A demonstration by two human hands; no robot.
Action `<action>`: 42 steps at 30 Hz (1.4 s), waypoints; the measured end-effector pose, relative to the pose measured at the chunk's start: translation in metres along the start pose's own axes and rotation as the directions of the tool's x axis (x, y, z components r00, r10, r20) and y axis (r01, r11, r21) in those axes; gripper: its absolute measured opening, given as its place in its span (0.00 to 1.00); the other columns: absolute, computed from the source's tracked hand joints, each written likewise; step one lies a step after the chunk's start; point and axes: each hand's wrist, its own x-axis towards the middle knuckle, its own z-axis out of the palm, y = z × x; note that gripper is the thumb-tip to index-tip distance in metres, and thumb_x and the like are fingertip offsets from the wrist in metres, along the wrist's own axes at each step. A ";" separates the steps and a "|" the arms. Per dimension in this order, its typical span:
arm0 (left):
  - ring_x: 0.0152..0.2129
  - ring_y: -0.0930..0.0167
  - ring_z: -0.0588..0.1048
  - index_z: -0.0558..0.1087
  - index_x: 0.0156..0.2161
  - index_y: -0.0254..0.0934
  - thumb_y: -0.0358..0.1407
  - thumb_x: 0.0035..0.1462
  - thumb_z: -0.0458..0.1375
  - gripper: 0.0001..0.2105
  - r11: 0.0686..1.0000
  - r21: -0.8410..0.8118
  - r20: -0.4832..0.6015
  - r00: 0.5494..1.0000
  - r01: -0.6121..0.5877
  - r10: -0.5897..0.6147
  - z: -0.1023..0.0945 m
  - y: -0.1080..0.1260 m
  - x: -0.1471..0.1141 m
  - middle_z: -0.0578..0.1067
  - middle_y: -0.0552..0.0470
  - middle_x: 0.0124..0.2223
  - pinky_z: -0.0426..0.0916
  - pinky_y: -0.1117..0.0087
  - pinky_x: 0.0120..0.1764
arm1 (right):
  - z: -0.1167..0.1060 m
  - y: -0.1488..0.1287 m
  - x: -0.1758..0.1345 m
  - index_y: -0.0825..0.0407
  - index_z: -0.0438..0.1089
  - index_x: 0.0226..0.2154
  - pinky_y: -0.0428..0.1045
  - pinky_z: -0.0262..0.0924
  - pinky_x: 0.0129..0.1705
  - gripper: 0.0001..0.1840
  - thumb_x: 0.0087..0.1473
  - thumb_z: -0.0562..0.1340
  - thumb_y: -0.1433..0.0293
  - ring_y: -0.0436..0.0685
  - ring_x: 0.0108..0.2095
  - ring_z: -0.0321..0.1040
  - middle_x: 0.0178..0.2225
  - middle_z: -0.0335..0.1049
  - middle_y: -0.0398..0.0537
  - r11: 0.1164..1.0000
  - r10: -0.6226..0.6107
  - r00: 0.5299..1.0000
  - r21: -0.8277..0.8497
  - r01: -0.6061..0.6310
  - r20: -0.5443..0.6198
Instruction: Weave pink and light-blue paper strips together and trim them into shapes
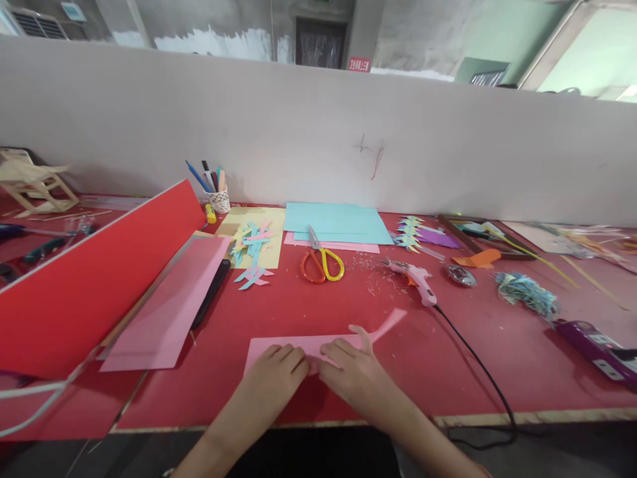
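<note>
A sheet of pink paper (259, 346) lies at the front of the red table, under both hands. My left hand (279, 372) grips its near edge with fingers curled. Close beside it, my right hand (348, 365) holds the same sheet, thumb raised, and a narrow pink strip (391, 324) sticks out to the right beyond it. What the fingertips pinch is partly hidden. Farther back lie scissors (318, 262) with one red and one yellow handle. A pink glue gun (415, 279) rests to the right of them.
Blue paper sheets (338, 222) and cut paper pieces (253, 249) lie at the back. On the left are a red board (99, 265), pink sheets (164, 312) and a black cutter (212, 295). The glue gun's cord (478, 362) hangs over the front edge. A purple power strip (597, 348) sits right.
</note>
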 end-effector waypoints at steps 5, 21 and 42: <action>0.26 0.69 0.72 0.70 0.29 0.36 0.25 0.53 0.50 0.08 0.982 -0.111 0.083 0.986 0.154 -0.146 -0.003 -0.002 -0.008 0.74 0.53 0.29 0.64 0.69 0.28 | 0.007 -0.004 0.000 0.52 0.63 0.21 0.52 0.41 0.48 0.14 0.55 0.51 0.78 0.49 0.24 0.58 0.20 0.64 0.39 0.996 0.057 0.996 0.066 -0.062 0.075; 0.27 0.71 0.73 0.66 0.25 0.39 0.35 0.52 0.49 0.08 0.740 -0.488 0.182 0.883 0.464 -0.433 0.001 -0.033 -0.038 0.74 0.54 0.29 0.67 0.74 0.29 | 0.001 0.040 -0.023 0.53 0.64 0.23 0.46 0.50 0.33 0.07 0.51 0.56 0.73 0.50 0.24 0.62 0.22 0.68 0.43 0.927 0.266 0.930 0.198 -0.319 0.253; 0.37 0.67 0.73 0.70 0.42 0.39 0.32 0.55 0.48 0.12 0.917 -0.245 0.092 0.949 0.315 -0.301 -0.007 -0.025 -0.037 0.74 0.48 0.40 0.69 0.66 0.37 | -0.019 0.037 -0.052 0.51 0.65 0.33 0.55 0.43 0.46 0.05 0.52 0.55 0.69 0.54 0.38 0.64 0.33 0.68 0.46 0.871 0.415 0.863 0.149 -0.468 0.289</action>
